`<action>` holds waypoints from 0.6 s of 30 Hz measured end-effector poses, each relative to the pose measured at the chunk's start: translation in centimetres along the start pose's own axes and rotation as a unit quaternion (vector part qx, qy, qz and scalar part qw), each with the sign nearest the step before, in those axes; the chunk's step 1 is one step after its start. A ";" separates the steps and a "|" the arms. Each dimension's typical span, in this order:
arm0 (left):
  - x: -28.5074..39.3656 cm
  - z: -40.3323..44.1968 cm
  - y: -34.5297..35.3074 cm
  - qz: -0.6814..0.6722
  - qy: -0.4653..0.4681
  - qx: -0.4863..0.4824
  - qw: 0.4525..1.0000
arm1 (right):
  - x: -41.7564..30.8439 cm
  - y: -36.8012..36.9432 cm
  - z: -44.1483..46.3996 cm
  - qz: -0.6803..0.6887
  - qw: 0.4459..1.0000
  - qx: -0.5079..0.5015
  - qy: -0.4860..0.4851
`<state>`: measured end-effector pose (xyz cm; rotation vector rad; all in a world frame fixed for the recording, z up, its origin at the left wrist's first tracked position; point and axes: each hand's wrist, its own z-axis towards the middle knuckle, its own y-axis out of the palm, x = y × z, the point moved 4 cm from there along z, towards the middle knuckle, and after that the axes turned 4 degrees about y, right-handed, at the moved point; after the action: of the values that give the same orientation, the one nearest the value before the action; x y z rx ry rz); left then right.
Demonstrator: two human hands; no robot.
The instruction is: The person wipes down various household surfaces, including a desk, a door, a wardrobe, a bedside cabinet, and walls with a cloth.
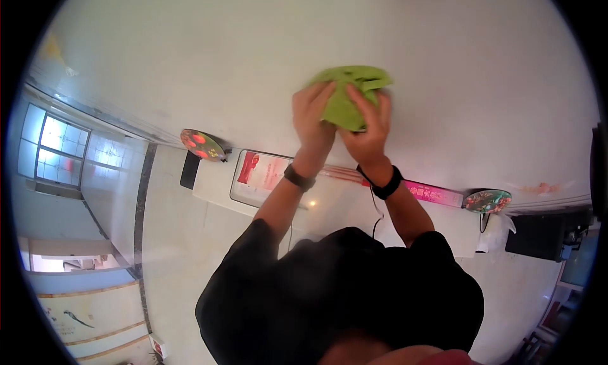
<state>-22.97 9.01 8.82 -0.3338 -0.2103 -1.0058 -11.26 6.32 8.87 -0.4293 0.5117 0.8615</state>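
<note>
A bunched green cloth [344,112] lies against a broad white surface that looks like a wall [443,55]. My left hand [311,112] grips the cloth from its left side, fingers pressed into the folds. On the other side, my right hand [368,125] is closed on its lower right part, thumb and fingers over the fabric. Both hands are close together, and each wrist has a dark band. The far edge of the cloth spreads out beyond my fingers.
Below my hands, along the foot of the white surface, are a tray with a red-and-white printed sheet [259,175], a pink printed box [434,193] and two round decorated plates [201,144] [487,201]. A black box-shaped object [538,234] stands right. Thin cables hang near my forearms.
</note>
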 end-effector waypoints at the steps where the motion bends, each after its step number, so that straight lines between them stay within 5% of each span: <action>1: 1.3 1.0 0.8 -0.021 0.012 -0.019 1.000 | 0.1 -1.3 0.5 -0.010 0.999 0.039 -0.027; 8: 5.0 -2.2 6.8 -0.072 0.098 -0.098 0.988 | 8.5 -7.5 -5.0 -0.050 0.992 0.118 -0.014; 18: -2.7 -13.1 4.9 0.002 -0.002 -0.228 0.974 | 12.9 -2.1 -14.2 -0.056 0.992 -0.056 0.095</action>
<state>-19.89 8.70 -5.10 -0.7541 0.0231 -1.0452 -6.06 5.12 -9.69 -0.6425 0.6106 0.7465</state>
